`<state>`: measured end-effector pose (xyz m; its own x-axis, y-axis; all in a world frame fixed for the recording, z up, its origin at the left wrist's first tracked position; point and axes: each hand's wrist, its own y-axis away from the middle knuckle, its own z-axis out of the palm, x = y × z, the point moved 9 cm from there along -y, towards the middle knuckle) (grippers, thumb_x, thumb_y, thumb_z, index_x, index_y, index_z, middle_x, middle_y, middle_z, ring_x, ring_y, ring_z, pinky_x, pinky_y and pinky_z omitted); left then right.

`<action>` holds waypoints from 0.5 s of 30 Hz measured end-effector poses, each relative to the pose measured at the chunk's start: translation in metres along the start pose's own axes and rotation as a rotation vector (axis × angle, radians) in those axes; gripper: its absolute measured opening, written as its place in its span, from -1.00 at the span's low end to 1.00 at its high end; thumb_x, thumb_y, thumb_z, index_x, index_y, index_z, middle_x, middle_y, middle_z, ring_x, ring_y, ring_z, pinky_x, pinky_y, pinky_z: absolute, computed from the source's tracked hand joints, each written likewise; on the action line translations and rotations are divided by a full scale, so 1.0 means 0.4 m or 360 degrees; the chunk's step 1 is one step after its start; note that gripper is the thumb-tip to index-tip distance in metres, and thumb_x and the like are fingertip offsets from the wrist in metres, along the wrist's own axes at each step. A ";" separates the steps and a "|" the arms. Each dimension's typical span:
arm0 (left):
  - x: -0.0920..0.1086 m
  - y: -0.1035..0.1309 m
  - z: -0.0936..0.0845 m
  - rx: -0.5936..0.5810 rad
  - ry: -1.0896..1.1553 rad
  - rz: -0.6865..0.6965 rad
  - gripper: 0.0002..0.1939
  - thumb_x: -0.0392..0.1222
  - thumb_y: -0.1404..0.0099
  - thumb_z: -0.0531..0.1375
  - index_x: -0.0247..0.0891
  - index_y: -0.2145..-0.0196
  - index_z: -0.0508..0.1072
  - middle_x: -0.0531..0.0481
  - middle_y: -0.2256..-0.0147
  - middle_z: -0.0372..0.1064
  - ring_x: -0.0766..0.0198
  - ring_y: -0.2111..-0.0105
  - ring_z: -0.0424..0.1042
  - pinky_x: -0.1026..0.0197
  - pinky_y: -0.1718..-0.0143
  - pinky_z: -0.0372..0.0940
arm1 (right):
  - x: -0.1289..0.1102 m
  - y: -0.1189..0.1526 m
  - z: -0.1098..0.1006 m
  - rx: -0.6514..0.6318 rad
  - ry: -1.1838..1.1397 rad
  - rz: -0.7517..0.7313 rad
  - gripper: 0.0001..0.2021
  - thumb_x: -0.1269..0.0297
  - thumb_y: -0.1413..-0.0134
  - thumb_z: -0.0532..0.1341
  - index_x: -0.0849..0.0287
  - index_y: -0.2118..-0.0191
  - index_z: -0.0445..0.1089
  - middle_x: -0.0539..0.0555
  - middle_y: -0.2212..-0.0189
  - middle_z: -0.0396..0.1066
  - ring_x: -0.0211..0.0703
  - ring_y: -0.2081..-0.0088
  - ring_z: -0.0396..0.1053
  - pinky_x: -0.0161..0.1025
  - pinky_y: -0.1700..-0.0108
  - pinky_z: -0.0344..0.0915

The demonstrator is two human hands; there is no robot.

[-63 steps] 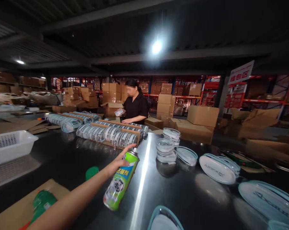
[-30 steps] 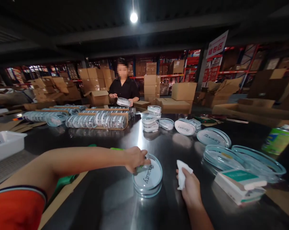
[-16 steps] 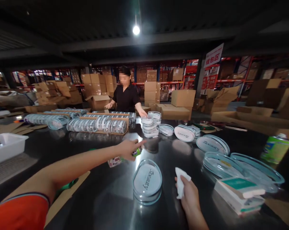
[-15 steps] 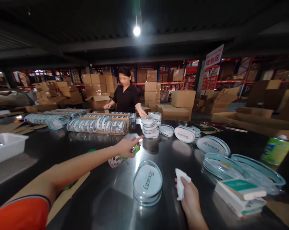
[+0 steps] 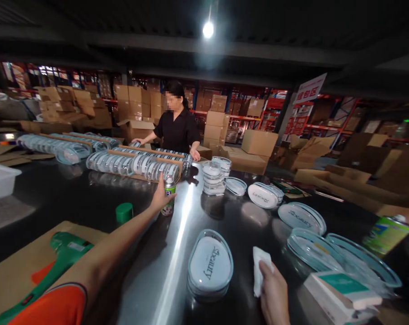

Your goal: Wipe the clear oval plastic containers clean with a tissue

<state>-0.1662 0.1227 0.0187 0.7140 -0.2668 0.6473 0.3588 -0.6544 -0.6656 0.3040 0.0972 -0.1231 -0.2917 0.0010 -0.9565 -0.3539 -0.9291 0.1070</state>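
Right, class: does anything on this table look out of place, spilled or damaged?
No spill or damage shows. Mildly odd: the green cap sits alone on the table, while the can at the left hand is uncapped.

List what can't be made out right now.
All in the head view:
Left hand's grip on the can: the hand itself covers it.
Some of the right hand's fingers: behind the tissue and hand.
Basket's left part: cut off by the left edge.
Far-right can's label: too blurred.
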 end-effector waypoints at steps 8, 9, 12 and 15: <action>0.156 0.295 0.073 -0.0475 0.0335 -0.0149 0.15 0.15 -0.05 0.33 -0.39 -0.35 -0.20 -0.37 -0.38 -0.38 -0.16 -0.37 -0.37 -0.17 -0.35 -0.31 | -0.142 0.064 0.087 -0.0297 0.0747 -0.0600 -0.61 -0.05 0.24 0.25 0.19 0.38 0.46 0.10 0.30 0.42 0.00 0.21 0.36 -0.17 0.15 0.28; 0.177 0.357 0.101 -0.0641 0.0410 -0.0193 0.21 0.17 0.03 0.38 -0.39 -0.35 -0.17 -0.40 -0.38 -0.31 -0.20 -0.36 -0.26 -0.17 -0.33 -0.21 | -0.159 0.088 0.128 -0.0431 0.0856 -0.0706 -0.67 -0.03 0.19 0.22 0.17 0.43 0.46 0.10 0.32 0.39 -0.02 0.21 0.34 -0.18 0.15 0.26; 0.212 0.502 0.168 -0.0993 0.0586 -0.0379 0.38 0.17 0.20 0.45 -0.40 -0.37 -0.22 -0.47 -0.37 -0.34 -0.27 -0.34 -0.20 -0.22 -0.31 -0.13 | -0.179 0.167 0.256 -0.0872 0.1187 -0.0974 -0.78 0.15 0.08 0.12 0.10 0.44 0.48 0.07 0.38 0.31 -0.06 0.28 0.29 -0.17 0.20 0.21; 0.208 0.557 0.203 -0.1103 0.0709 -0.0557 0.41 0.14 0.16 0.44 -0.41 -0.37 -0.34 -0.44 -0.38 -0.42 -0.24 -0.36 -0.33 -0.23 -0.33 -0.27 | -0.168 0.215 0.340 -0.1130 0.1523 -0.1180 -0.74 0.38 0.12 0.08 0.04 0.35 0.50 0.06 0.40 0.26 -0.02 0.27 0.22 -0.07 0.14 0.10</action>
<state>0.0222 0.0122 -0.1058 0.2803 -0.1273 0.9514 -0.0347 -0.9919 -0.1225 0.1723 0.0674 -0.0129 0.5748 0.5851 -0.5721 0.4457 -0.8101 -0.3808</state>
